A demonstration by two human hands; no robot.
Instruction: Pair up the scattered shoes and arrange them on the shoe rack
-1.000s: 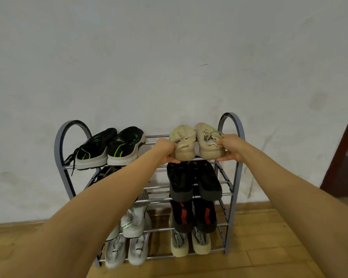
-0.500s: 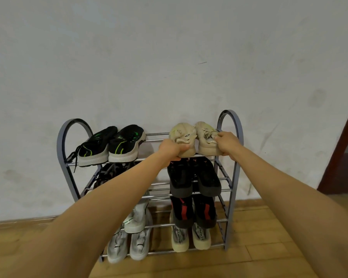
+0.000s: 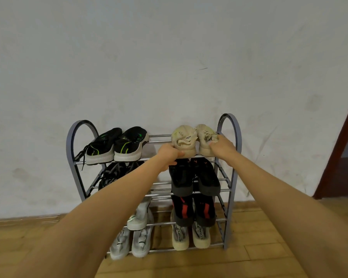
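While each shoe is held at its heel, both can be squared against the front rail as one pair. The fingers [image 3: 179,154] of the left hand [image 3: 169,155] curl round the heel of the left beige shoe [image 3: 184,137]. The fingers [image 3: 213,142] of the right hand [image 3: 223,147] curl over the heel of the right beige shoe [image 3: 206,132]. The two shoes sit side by side, touching, toes toward the wall, on the right half of the top tier of the shoe rack [image 3: 230,178]. Their heels lie directly under the fingers, at the front rail. A black-and-green pair [image 3: 117,145] occupies the left half of this tier, apart from the beige pair. Lower tiers hold further pairs. Judgement: seating appears nearly complete; release is the step not yet done.
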